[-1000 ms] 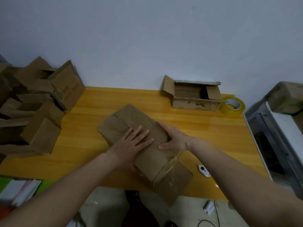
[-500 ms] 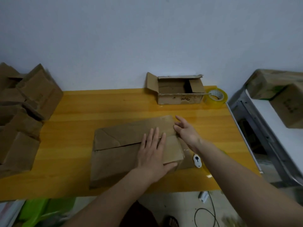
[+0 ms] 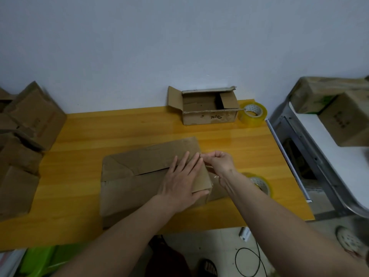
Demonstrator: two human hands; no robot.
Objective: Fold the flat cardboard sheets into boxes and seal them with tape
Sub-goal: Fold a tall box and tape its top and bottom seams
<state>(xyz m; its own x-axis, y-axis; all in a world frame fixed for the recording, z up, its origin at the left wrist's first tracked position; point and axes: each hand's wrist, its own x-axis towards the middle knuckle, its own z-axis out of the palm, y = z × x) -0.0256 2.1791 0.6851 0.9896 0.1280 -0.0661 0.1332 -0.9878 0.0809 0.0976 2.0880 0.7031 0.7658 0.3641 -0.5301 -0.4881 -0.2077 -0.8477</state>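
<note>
A brown cardboard box [image 3: 139, 182] lies on the yellow table [image 3: 119, 128] with its top flaps folded shut. My left hand [image 3: 179, 180] presses flat on the flaps near the box's right end, thumb around the near corner. My right hand [image 3: 217, 160] is at the box's right edge, its fingertips pinched on a strip of clear tape [image 3: 214, 175] that runs down the box's end. A roll of clear tape [image 3: 261, 183] lies on the table right of the box, partly hidden by my right forearm.
An open small box [image 3: 207, 110] and a second tape roll [image 3: 252, 111] stand at the back of the table. Folded boxes [image 3: 26, 140] are piled at the left. A metal rack with cartons [image 3: 339, 116] stands to the right. Cables lie on the floor.
The box was turned from slanted to lengthwise across the table. My right hand went from spread at the box's right edge to a pinch on the tape. My left hand stayed pressing.
</note>
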